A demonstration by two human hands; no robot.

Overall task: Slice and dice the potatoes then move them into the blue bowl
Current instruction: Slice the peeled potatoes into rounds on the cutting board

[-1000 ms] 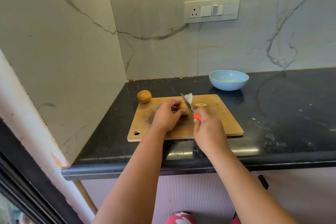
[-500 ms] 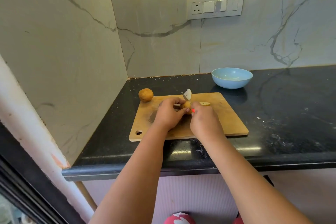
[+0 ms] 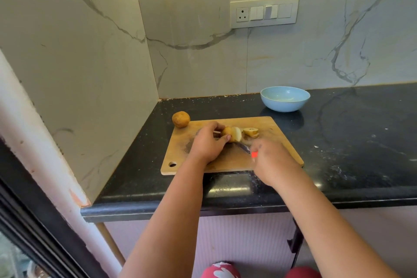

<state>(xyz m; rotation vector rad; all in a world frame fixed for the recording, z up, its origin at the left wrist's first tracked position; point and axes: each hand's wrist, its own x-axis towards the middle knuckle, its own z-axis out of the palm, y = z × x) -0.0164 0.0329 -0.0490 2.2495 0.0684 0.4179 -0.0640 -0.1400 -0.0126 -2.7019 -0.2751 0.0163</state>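
Since half a second ago, right hand (image 3: 272,162) has drawn back toward the near edge of the cutting board (image 3: 279,140); knife (image 3: 244,148) now lies low, blade pointing at the potato, where before it stood up over it. A fresh pale slice (image 3: 237,133) leans against the held potato (image 3: 227,131).

Left hand (image 3: 206,143): fingers curled round the potato, pinning it mid-board. Right hand: curled round the knife's orange handle; blurred.

Cut end piece (image 3: 250,131) lies just right of the slice, on the board. Whole potato (image 3: 181,119) sits at the board's far-left corner, partly off on the black table (image 3: 361,142).

Blue bowl (image 3: 285,98) stands on the table past the board's far-right corner, apart from it, near the back wall. Inside looks bare but for a pale mark I cannot identify.

Room: wall closes the left side; table runs open to the right. Board's near edge sits just back from the table's front edge.
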